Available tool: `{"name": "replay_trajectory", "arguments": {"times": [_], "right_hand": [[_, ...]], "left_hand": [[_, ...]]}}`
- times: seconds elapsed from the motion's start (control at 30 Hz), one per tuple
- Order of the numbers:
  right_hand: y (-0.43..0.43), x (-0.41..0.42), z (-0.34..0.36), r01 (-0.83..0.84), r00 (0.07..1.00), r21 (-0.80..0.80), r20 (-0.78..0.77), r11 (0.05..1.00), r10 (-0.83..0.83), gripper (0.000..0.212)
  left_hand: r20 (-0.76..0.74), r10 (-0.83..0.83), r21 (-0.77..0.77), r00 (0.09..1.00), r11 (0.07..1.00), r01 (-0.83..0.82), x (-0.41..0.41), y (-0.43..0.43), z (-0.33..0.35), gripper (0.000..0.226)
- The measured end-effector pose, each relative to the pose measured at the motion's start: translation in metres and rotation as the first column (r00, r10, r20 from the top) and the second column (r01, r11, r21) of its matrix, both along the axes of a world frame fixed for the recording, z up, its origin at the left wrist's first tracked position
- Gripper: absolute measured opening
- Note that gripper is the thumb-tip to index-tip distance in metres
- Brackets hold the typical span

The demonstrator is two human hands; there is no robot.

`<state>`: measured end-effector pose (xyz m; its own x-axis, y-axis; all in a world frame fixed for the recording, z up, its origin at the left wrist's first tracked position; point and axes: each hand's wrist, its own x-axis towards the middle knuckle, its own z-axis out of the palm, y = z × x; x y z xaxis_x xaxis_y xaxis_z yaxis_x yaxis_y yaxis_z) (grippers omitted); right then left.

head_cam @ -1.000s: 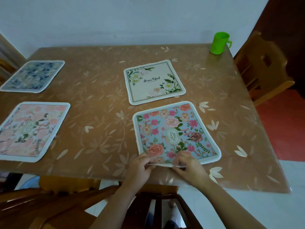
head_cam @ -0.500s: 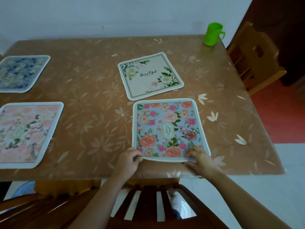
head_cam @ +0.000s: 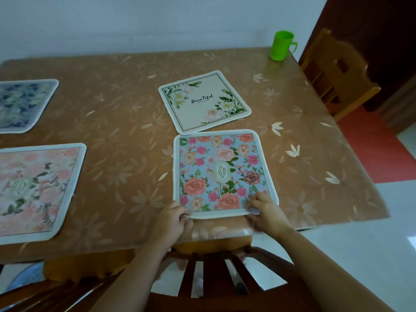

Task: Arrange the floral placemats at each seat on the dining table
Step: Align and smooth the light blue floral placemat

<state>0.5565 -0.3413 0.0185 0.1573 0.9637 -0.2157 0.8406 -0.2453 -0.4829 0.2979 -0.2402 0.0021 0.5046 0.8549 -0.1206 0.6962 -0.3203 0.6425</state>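
head view | looks forward and down | close over table (head_cam: 126, 113) near edge | single view

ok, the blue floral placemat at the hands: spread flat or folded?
Spread flat, print up: the blue floral placemat shows its full print, no fold line; left hand and right hand pinch its near corners.

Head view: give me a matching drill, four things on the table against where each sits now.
1 blue rose-print fabric placemat
2 cream square "Beautiful" placemat
3 green plastic mug
4 pale pink floral placemat

A far right corner of the brown flower-patterned table
B near left
C askew, mid-table
D near edge pinched by left hand and right hand

Pairs: 1-D, 2-C, 3-A, 4-B
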Motion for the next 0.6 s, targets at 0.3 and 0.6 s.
{"name": "replay_trajectory", "arguments": {"times": [0.3, 0.6], "right_hand": [[-0.011, 0.003, 0.002, 0.107, 0.994, -0.030, 0.014, 0.994, -0.107, 0.020], [-0.013, 0.001, -0.002, 0.137, 0.990, -0.020, 0.044, 0.990, -0.136, 0.020]], "left_hand": [[-0.048, -0.119, 0.143, 0.992, 0.982, 0.125, 0.015, -0.013, -0.002, 0.011], [-0.084, -0.089, 0.131, 0.993, 0.986, 0.099, 0.017, -0.016, -0.006, 0.012]]}}
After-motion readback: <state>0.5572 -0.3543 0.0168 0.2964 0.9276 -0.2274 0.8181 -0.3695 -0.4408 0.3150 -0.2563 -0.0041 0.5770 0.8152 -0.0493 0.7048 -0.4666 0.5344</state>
